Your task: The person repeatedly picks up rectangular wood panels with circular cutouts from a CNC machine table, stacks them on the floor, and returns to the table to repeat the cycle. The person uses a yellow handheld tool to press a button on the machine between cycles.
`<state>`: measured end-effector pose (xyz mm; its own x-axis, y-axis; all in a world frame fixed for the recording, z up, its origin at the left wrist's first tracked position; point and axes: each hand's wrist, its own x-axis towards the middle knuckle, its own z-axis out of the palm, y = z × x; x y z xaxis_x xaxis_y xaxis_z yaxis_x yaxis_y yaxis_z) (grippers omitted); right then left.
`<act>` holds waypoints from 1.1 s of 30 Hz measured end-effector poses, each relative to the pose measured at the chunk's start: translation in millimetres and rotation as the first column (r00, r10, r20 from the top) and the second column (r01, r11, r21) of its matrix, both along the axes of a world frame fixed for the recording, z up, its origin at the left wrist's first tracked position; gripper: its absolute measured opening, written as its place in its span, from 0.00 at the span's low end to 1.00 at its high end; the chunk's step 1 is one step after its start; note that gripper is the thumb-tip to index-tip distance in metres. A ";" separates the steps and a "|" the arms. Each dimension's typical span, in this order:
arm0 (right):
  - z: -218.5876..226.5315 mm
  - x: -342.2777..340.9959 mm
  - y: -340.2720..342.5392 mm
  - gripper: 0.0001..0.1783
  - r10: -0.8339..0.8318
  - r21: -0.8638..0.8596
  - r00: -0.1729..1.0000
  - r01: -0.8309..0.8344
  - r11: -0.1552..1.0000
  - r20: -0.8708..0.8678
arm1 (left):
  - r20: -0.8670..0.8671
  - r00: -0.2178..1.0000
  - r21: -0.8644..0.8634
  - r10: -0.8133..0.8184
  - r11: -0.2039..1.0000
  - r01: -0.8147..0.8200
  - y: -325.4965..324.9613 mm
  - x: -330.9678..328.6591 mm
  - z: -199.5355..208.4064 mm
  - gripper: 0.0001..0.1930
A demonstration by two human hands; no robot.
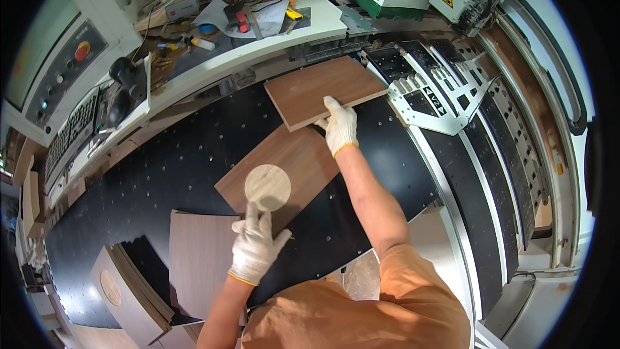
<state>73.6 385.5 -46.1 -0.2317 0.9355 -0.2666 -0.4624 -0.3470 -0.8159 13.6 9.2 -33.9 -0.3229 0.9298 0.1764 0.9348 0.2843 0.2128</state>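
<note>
Right hand (340, 128) grasps brown board (326, 89); left hand (256, 249), unclenched, touches pale disc (267, 186) on panel (300, 161).

1. On my head camera, the wearer's right hand (339, 128), in a white knit glove, grips the near edge of a reddish-brown rectangular wooden board (326, 87), thumb on top.
2. I see that board overlapping the far end of a second brown wooden board (309, 158).
3. The white-gloved left hand (254, 252) has fingers extended, tips at the near edge of a pale round wooden disc (267, 186); I can't tell whether it is inset.
4. Beside that hand, I have a grey-brown wooden panel (201, 252) on the black dotted worktable (161, 178).
5. Right of the boards sits a white metal plate with slots (439, 106).
</note>
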 end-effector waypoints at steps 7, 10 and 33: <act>-5.9 36.0 73.6 0.33 -0.033 0.144 0.296 -0.361 0.922 0.955 | -0.176 0.982 0.048 -0.074 0.995 0.083 -3.7 3.5 -24.8 0.37; -23.8 39.8 45.3 0.40 -0.250 0.350 0.284 -0.393 0.850 0.926 | -0.126 0.990 0.053 -0.067 0.996 0.074 -6.8 3.2 -30.3 0.36; -35.7 47.3 100.6 0.23 -0.062 0.413 0.875 -0.163 0.896 0.481 | 0.038 0.997 0.015 -0.069 0.998 0.068 0.7 30.2 -16.8 0.35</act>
